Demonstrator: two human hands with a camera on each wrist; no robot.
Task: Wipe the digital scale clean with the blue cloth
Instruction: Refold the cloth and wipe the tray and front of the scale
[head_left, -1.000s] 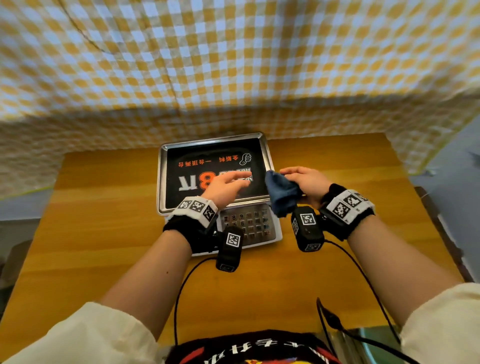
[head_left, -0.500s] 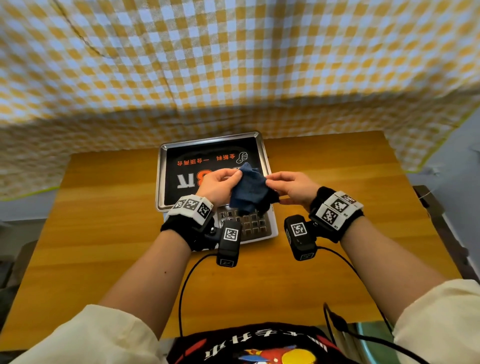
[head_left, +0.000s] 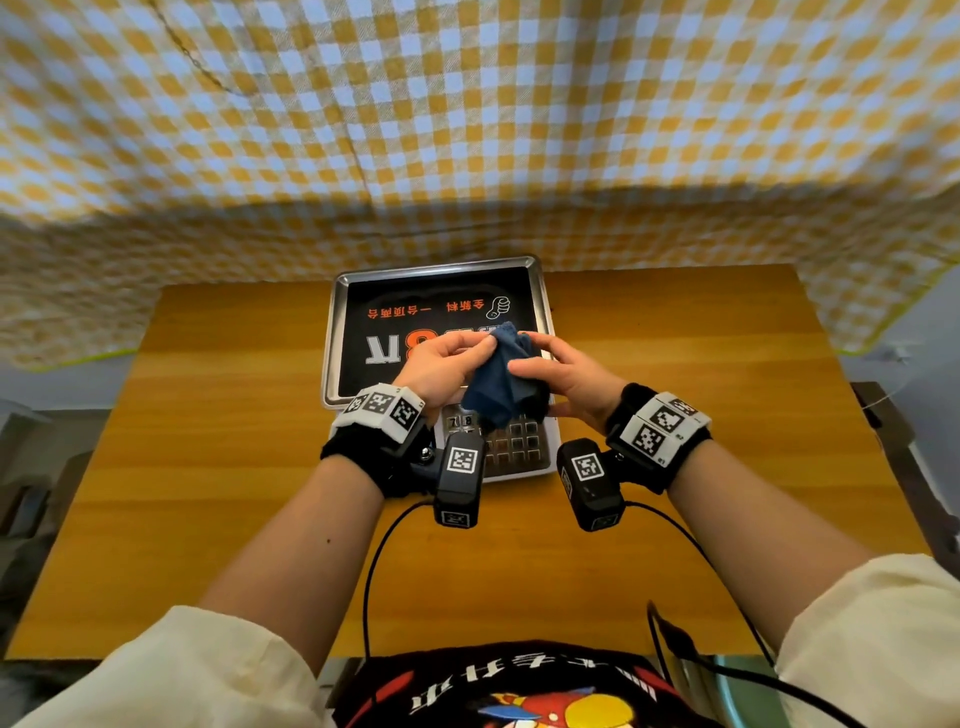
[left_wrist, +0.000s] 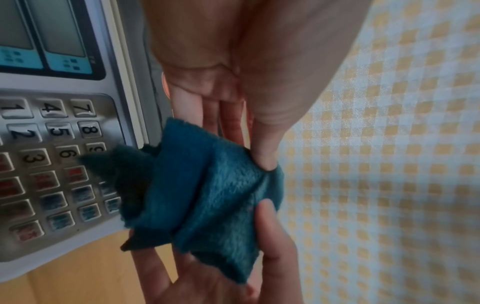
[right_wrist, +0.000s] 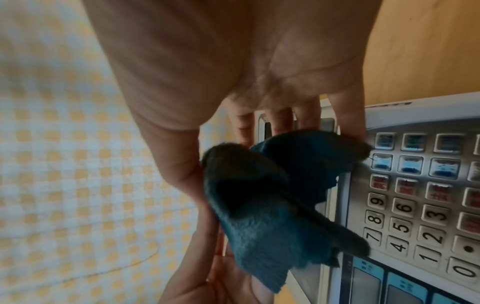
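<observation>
Here both hands hold the blue cloth (head_left: 500, 375) bunched between them, above the keypad of the digital scale (head_left: 438, 291) on the wooden table (head_left: 208, 467). The left hand (head_left: 441, 364) pinches its far-left edge; the right hand (head_left: 563, 382) seems to curl its fingers round the near-right side.

The crumpled blue fleece cloth (head_left: 500, 378) and both wrist cameras hide much of the grey keypad of the silver digital scale (head_left: 519, 447). The coloured key labels (left_wrist: 46, 181) are too blurred to read. The small screens (left_wrist: 64, 33) are cut off by the picture's edge.
</observation>
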